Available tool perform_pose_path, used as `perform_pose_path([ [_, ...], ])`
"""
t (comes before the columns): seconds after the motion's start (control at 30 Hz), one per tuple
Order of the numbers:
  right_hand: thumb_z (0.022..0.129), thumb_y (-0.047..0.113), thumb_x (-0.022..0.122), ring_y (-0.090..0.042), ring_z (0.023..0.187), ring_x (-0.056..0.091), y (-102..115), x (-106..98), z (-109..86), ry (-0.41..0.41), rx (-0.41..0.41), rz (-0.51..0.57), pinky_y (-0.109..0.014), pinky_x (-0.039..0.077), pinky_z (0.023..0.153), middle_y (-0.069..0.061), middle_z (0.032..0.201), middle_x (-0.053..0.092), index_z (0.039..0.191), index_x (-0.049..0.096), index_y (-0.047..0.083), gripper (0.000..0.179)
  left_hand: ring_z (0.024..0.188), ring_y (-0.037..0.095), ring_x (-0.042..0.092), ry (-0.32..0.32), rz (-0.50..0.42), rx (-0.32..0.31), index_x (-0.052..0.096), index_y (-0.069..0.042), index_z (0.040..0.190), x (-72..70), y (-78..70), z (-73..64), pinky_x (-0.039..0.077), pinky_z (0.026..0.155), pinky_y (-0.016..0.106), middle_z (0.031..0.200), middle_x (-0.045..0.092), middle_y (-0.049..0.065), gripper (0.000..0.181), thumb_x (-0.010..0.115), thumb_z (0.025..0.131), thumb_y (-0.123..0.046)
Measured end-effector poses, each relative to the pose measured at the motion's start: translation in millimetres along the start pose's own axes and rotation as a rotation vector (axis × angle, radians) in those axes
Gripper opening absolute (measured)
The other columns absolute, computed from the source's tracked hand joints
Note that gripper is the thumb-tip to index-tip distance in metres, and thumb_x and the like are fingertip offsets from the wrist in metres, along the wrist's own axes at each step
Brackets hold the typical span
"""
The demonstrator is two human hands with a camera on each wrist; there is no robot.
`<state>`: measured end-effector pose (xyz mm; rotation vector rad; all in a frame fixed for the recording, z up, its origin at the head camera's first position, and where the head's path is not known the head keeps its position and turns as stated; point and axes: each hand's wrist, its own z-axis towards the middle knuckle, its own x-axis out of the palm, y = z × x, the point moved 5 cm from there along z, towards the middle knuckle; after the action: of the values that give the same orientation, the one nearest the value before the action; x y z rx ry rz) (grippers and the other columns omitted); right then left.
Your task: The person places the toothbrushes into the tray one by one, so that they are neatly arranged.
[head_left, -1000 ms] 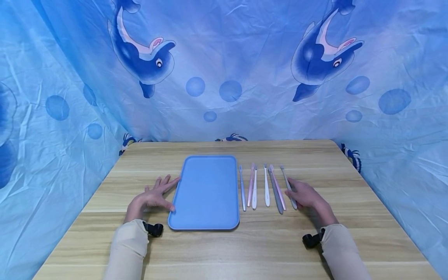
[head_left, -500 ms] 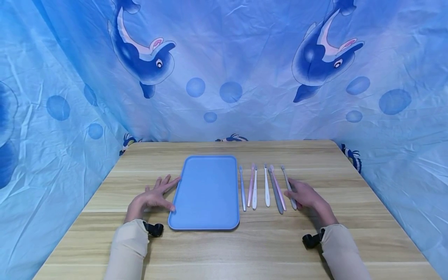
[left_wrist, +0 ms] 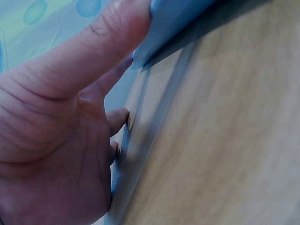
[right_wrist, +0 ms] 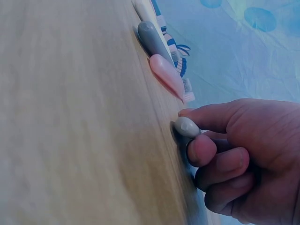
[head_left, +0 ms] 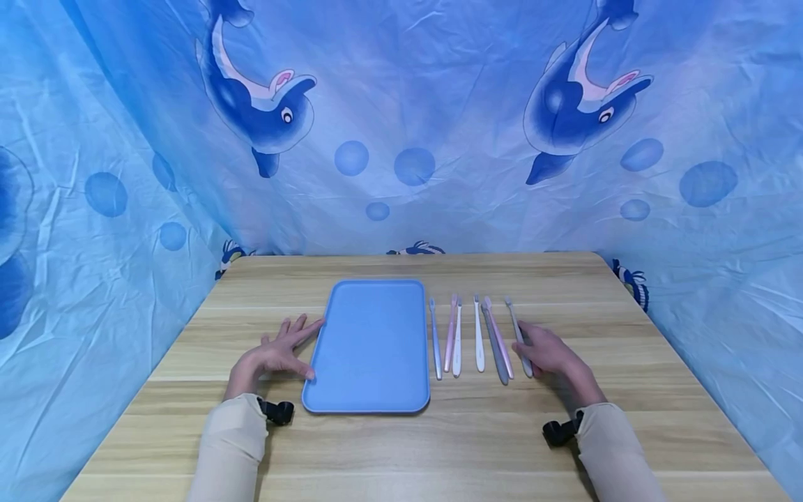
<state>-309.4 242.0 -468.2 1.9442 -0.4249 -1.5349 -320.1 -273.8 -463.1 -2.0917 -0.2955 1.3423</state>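
Note:
My right hand (head_left: 547,348) pinches the handle of a light grey toothbrush (head_left: 516,329) between thumb and forefinger, at the right end of a row of toothbrushes. In the right wrist view, the rounded handle end (right_wrist: 187,126) pokes out between the fingertips, close over the table, with the other fingers curled. My left hand (head_left: 274,354) lies spread beside a blue tray (head_left: 370,348), thumb and forefinger against its left edge. The left wrist view shows the thumb (left_wrist: 117,35) at the rim and the tray's side (left_wrist: 176,23) above the wood.
Several more toothbrushes lie between tray and right hand: a blue one (head_left: 436,341), pink ones (head_left: 500,341), white ones (head_left: 479,348) and a dark grey one (head_left: 502,375). The wooden table (head_left: 401,460) is surrounded by a blue dolphin curtain (head_left: 401,84).
The light grey toothbrush in my right hand has turned very slightly. Both hands and the tray keep their places.

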Motion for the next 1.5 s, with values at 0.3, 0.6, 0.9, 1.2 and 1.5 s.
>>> perform_pose_path([
  [0.3,0.104,0.016,0.049,-0.013,0.04,0.053,0.0,0.1,0.5,-0.013,-0.041,0.012,-0.024,0.04,0.036,-0.002,0.052,0.056,0.154,0.022,-0.009,0.062,0.149,0.057,-0.021,-0.012,0.016,-0.002,0.016,-0.018,0.162,1.1,2.8,0.8,-0.017,0.104,0.084,0.166,-0.009,0.029,0.127,0.091,0.064,-0.05],
  [0.6,0.104,0.015,0.048,-0.013,0.04,0.052,4.2,-0.5,-1.2,-0.031,-0.077,0.061,-0.022,0.039,0.036,-0.001,0.052,0.057,0.153,0.027,-0.005,0.056,0.149,0.056,-0.022,-0.019,0.021,0.0,0.015,-0.02,0.162,2.3,5.3,1.6,-0.018,0.104,0.084,0.167,-0.009,0.027,0.127,0.09,0.064,-0.05],
  [0.9,0.105,0.013,0.047,-0.015,0.04,0.053,9.9,-3.6,-2.1,-0.047,-0.082,0.089,-0.022,0.038,0.037,-0.001,0.051,0.055,0.154,0.024,-0.006,0.058,0.149,0.057,-0.021,-0.024,0.025,0.007,0.016,-0.021,0.162,1.8,5.0,0.7,-0.017,0.105,0.084,0.167,-0.009,0.028,0.126,0.091,0.064,-0.049],
  [1.2,0.105,0.013,0.047,-0.013,0.039,0.051,12.2,-4.6,-0.7,-0.046,-0.085,0.13,-0.02,0.036,0.036,0.0,0.05,0.055,0.151,0.03,-0.004,0.052,0.149,0.057,-0.02,-0.02,0.049,0.022,0.015,-0.02,0.162,2.6,6.1,0.9,-0.016,0.104,0.085,0.167,-0.01,0.028,0.128,0.09,0.063,-0.053],
  [1.5,0.105,0.014,0.047,-0.014,0.041,0.051,23.0,-3.1,3.0,-0.049,-0.075,0.168,-0.021,0.037,0.037,0.001,0.05,0.054,0.157,0.02,-0.004,0.062,0.148,0.058,-0.02,-0.01,0.038,0.025,0.015,-0.019,0.162,2.0,4.3,-0.4,-0.015,0.104,0.085,0.166,-0.009,0.029,0.13,0.092,0.062,-0.049],
])
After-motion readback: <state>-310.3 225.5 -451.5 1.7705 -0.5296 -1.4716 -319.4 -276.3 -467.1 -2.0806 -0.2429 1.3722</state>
